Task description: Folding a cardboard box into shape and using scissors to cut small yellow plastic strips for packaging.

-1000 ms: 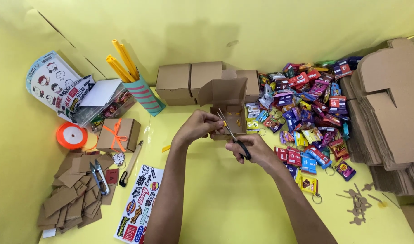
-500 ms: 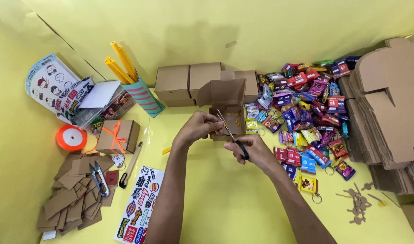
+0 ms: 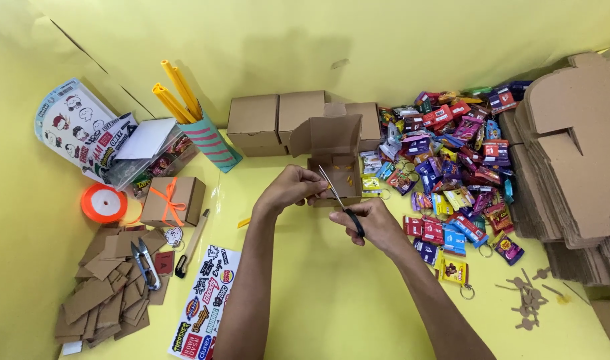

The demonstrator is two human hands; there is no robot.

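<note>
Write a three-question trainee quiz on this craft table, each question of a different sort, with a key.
1. True or false: the right hand holds scissors.
2. Which colour is the ribbon spool at the left? A) blue B) orange C) green
3. Fill in: the open cardboard box stands just behind the left hand, and the pile of small colourful packets lies to its ____.

Key:
1. True; black handles sit in the fingers, blades point toward the left hand.
2. B.
3. Right.
</note>
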